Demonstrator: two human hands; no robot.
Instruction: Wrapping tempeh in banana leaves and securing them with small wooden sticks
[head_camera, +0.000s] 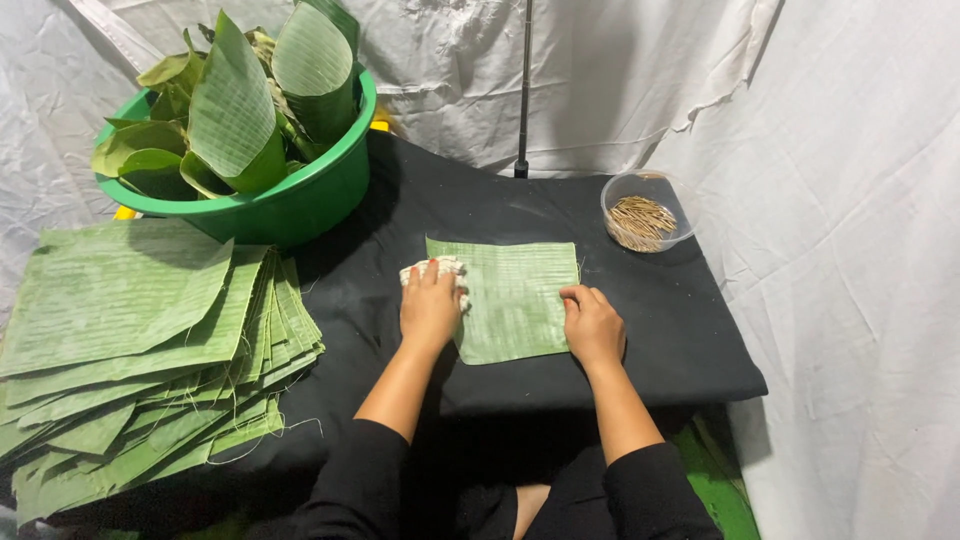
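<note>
Hands on a cut green leaf sheet at the middle of a black-covered bench.

The left hand presses a small white cloth onto the left edge of the leaf sheet, fingers curled over the cloth and holding it. The right hand lies flat with fingers loosely spread and nothing in its grasp, pinning the sheet's lower right edge. The sheet lies flat on the bench, roughly square, ribs running across it. At the left, a thick stack of similar leaf sheets fans out over the bench edge. Behind the stack stands a green basin filled with rolled and folded leaves. At the far right corner sits a clear bowl of thin wooden sticks, well apart from both hands.
</note>
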